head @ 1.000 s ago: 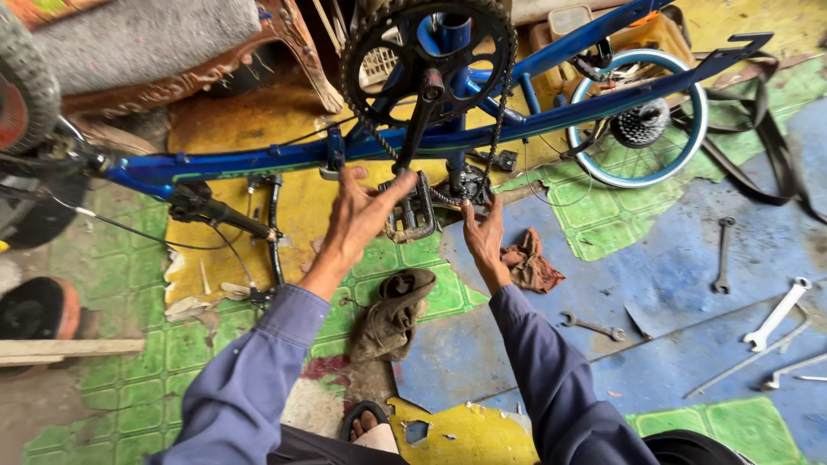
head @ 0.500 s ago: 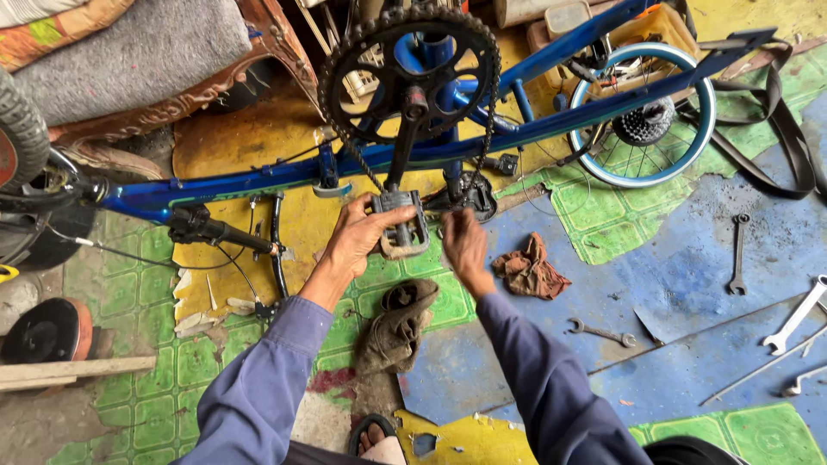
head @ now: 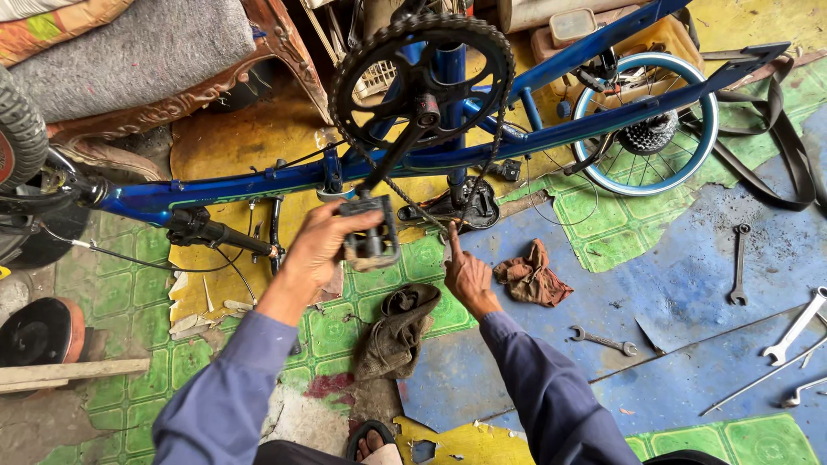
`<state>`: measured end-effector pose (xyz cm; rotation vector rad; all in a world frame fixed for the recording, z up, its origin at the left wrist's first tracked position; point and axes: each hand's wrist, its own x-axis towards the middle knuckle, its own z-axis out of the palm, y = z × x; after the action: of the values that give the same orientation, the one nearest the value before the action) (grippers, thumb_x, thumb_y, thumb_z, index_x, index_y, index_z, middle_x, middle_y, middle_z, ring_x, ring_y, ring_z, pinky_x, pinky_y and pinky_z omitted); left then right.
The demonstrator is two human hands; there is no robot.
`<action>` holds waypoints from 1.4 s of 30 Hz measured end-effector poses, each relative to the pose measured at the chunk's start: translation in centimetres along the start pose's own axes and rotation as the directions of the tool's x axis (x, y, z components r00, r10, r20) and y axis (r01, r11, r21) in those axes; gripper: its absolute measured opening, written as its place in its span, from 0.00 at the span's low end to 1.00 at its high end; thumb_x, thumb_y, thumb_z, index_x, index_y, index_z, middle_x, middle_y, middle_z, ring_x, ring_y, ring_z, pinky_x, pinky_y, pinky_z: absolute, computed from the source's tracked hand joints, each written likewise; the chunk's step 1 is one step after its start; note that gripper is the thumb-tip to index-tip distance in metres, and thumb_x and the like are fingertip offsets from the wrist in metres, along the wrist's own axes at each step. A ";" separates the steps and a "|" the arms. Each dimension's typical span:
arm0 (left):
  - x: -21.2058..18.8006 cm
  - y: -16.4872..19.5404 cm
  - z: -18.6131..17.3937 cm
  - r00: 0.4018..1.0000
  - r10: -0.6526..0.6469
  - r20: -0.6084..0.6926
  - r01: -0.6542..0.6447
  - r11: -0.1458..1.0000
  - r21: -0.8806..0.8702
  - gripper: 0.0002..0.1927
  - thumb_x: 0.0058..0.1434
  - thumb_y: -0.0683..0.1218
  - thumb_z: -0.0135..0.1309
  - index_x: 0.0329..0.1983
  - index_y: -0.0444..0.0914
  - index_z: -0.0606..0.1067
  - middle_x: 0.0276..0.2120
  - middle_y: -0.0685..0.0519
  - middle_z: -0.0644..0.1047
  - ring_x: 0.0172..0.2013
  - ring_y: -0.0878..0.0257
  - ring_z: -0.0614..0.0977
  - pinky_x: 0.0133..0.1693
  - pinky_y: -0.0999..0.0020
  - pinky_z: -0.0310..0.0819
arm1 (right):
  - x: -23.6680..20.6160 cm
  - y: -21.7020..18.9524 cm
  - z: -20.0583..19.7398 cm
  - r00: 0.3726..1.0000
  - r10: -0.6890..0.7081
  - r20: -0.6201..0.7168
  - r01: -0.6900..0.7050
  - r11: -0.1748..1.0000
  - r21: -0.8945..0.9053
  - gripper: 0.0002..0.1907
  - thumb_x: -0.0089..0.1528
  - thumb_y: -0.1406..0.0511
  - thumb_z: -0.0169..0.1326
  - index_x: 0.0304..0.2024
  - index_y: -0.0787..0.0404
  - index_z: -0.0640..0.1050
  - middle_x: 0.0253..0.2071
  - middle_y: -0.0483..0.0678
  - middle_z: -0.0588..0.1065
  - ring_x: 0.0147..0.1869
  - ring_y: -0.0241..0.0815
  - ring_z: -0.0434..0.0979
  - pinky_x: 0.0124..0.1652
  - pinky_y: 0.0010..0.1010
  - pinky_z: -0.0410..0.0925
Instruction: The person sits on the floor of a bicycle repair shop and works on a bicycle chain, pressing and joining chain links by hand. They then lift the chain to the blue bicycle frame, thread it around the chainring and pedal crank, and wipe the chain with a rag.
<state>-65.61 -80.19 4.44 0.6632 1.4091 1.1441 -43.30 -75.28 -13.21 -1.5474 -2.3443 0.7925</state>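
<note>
A worn floor of green patterned tiles (head: 345, 331) and blue sheeting, strewn with rags and spanners, serves as the workshop. A blue bicycle frame (head: 258, 181) lies upside down across it, so the chainring (head: 422, 77) and crank are within reach from above. The left hand (head: 323, 245) grips the pedal (head: 372, 232), fingers wrapped round it; the crank arm runs diagonally up-right to the chainring hub. The right hand (head: 467, 274) holds nothing, forefinger raised toward the slack chain (head: 413, 202).

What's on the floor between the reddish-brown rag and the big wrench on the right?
In the head view, a small spanner lies on the blue floor patch between the reddish-brown rag and the big wrench.
</note>
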 end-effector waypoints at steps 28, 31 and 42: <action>-6.0 17.0 10.5 0.819 0.460 0.342 -0.201 0.789 -0.580 0.17 0.66 0.47 0.65 0.53 0.34 0.76 0.46 0.48 0.81 0.44 0.58 0.85 0.45 0.63 0.82 | -1.4 -1.5 -0.7 0.995 0.039 0.093 -0.031 0.996 -0.089 0.50 0.61 0.66 0.49 0.79 0.52 0.38 0.30 0.64 0.78 0.30 0.65 0.78 0.32 0.55 0.69; -3.7 16.8 14.7 0.776 0.480 0.409 -0.200 0.803 -0.562 0.18 0.63 0.49 0.67 0.51 0.35 0.77 0.42 0.47 0.82 0.39 0.58 0.86 0.36 0.62 0.81 | -1.7 -1.4 -1.5 0.989 0.066 0.131 -0.055 0.995 -0.082 0.54 0.56 0.68 0.50 0.79 0.53 0.37 0.31 0.66 0.78 0.31 0.66 0.79 0.32 0.55 0.70; 4.9 4.6 25.6 0.971 0.236 0.032 -0.232 0.967 -0.107 0.20 0.47 0.50 0.71 0.40 0.34 0.84 0.34 0.48 0.85 0.30 0.62 0.85 0.36 0.70 0.80 | -3.7 0.2 -0.5 0.996 -0.092 0.007 0.091 0.961 -0.261 0.20 0.52 0.57 0.55 0.45 0.54 0.77 0.38 0.59 0.76 0.38 0.60 0.78 0.32 0.52 0.68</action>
<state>-43.04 -67.40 9.76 0.7924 1.2487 1.3691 -41.34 -78.35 -12.55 -1.5181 -2.5807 0.4719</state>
